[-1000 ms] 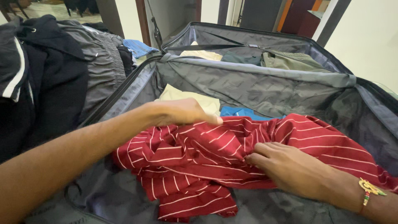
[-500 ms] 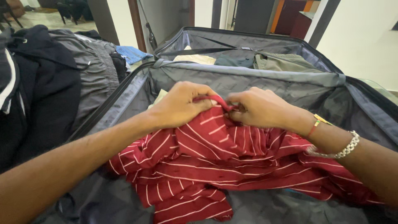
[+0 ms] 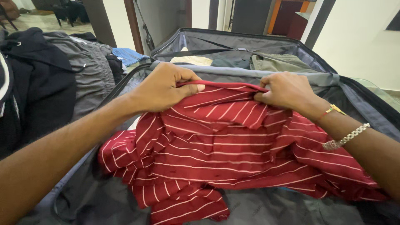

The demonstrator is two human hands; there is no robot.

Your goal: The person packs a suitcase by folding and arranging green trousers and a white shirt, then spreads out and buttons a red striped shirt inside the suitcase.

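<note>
Fingers of left hand (image 3: 162,87) and right hand (image 3: 285,89) clamp the red striped shirt's (image 3: 221,146) top edge between them.

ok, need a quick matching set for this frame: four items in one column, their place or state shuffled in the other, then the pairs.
Items:
1. red striped shirt
2. khaki garment
3. dark hooded jacket
4. metal link bracelet

Places/states:
A. on the right wrist
B. piled left of the suitcase
C. pinched at its top edge by the left hand and right hand
D. lying in the far half, beyond the grey divider

Pairs: 1-C, 2-D, 3-B, 4-A
</note>
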